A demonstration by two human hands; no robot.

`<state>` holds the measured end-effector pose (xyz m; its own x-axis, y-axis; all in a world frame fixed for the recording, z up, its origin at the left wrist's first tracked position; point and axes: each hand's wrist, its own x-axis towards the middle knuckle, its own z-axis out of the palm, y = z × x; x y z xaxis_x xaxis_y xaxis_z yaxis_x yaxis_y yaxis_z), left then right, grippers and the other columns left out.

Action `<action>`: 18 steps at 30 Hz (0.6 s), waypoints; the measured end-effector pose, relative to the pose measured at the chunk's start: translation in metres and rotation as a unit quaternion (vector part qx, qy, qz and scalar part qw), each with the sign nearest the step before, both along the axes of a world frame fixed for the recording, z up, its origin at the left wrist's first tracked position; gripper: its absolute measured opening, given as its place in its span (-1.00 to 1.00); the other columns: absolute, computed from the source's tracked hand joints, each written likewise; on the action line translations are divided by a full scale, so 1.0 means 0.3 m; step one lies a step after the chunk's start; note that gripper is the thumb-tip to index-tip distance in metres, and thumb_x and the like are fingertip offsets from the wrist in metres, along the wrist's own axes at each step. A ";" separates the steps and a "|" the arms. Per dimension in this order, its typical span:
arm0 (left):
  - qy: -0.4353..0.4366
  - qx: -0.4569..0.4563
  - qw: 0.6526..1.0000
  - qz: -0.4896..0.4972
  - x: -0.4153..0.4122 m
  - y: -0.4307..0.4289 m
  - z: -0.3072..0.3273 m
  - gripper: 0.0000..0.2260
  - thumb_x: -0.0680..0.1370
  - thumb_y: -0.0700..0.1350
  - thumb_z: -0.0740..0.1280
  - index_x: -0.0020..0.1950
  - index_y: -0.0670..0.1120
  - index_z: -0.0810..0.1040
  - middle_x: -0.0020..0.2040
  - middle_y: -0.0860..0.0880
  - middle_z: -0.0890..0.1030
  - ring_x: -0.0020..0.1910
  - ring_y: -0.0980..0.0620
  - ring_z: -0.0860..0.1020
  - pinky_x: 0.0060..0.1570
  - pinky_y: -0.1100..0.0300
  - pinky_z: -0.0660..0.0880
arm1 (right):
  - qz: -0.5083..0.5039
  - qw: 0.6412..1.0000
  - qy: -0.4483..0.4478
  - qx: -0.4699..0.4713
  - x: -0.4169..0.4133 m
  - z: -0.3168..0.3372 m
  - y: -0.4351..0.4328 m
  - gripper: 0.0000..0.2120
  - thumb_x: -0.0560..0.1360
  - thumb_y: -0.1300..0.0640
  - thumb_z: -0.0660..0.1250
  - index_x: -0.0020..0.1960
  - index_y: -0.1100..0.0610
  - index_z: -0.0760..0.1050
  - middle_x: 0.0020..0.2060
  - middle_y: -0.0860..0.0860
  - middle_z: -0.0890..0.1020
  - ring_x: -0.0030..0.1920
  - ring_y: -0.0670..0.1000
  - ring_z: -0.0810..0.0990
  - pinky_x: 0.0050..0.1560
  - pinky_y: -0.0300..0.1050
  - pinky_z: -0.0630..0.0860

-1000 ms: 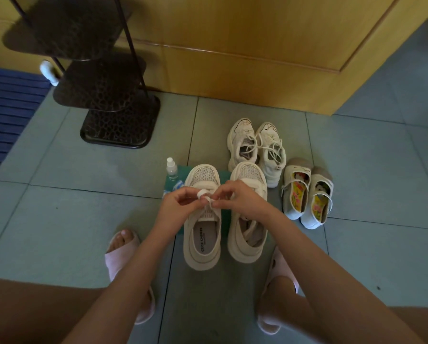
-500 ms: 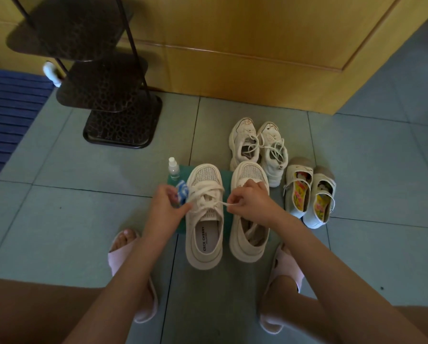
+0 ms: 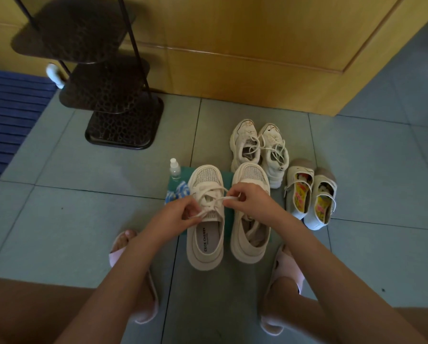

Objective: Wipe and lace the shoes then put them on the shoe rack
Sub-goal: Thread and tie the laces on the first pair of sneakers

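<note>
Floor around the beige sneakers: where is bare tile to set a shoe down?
Bare tile lies left of the spray bottle, between the shoe rack base and the left slipper; also right of the strap shoes. Crowded: white sneakers pack close behind the beige sneakers.

You wear a pale pink open-toed slide slipper [image 3: 148, 309] on your left foot: one broad, smooth strap across the instep, a thick rounded sole, and toes [image 3: 129, 235] showing at the front. The matching pale pink slide slipper [image 3: 283, 266] on your right foot has the same wide strap and chunky sole, and its heel edge looks lighter. Your left forearm [image 3: 123, 276] and right forearm [image 3: 319, 256] are bare along their whole visible length, as are your left hand [image 3: 175, 214] and right hand [image 3: 252, 202]. Bare thighs [image 3: 21, 311] fill the lower corners.
</note>
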<state>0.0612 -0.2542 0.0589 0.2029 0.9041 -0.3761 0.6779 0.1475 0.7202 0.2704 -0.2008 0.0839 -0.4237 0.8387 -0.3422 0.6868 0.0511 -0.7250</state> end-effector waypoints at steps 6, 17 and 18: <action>0.154 0.061 0.984 -0.060 -0.032 0.028 0.049 -0.74 0.50 0.14 0.27 -0.33 0.06 0.51 -0.31 0.09 0.47 -0.19 0.11 0.39 -0.15 0.21 0.28 | -0.013 0.996 -0.086 0.021 0.023 -0.003 0.001 -0.83 0.49 0.03 0.36 -0.12 0.12 0.63 -0.23 0.01 0.63 -0.23 -0.05 0.53 -0.26 -0.17 0.40; -0.247 -0.074 0.960 0.109 -0.014 0.045 0.152 -0.65 0.60 -0.03 0.14 0.00 -0.27 0.58 0.11 0.09 0.61 0.04 0.37 0.51 -0.08 0.53 0.40 | -0.001 0.996 -0.077 0.047 0.013 0.002 0.011 -0.80 0.47 -0.03 0.37 -0.10 0.10 0.62 -0.13 0.00 0.42 -0.15 -0.05 0.45 -0.16 -0.11 0.39; -0.306 -0.096 0.937 0.140 -0.009 0.034 0.131 -0.67 0.61 -0.04 0.12 -0.01 -0.21 0.60 0.14 0.04 0.62 0.08 0.24 0.56 -0.07 0.47 0.46 | -0.001 0.996 -0.077 0.046 0.015 0.004 0.011 -0.80 0.47 -0.03 0.37 -0.09 0.10 0.62 -0.14 0.00 0.42 -0.15 -0.05 0.44 -0.14 -0.09 0.40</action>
<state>0.0586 -0.2438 0.0982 0.1974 0.8819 -0.4280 0.0628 0.4243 0.9033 0.2748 -0.1975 0.0850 -0.3715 0.8700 -0.3241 0.7892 0.1120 -0.6038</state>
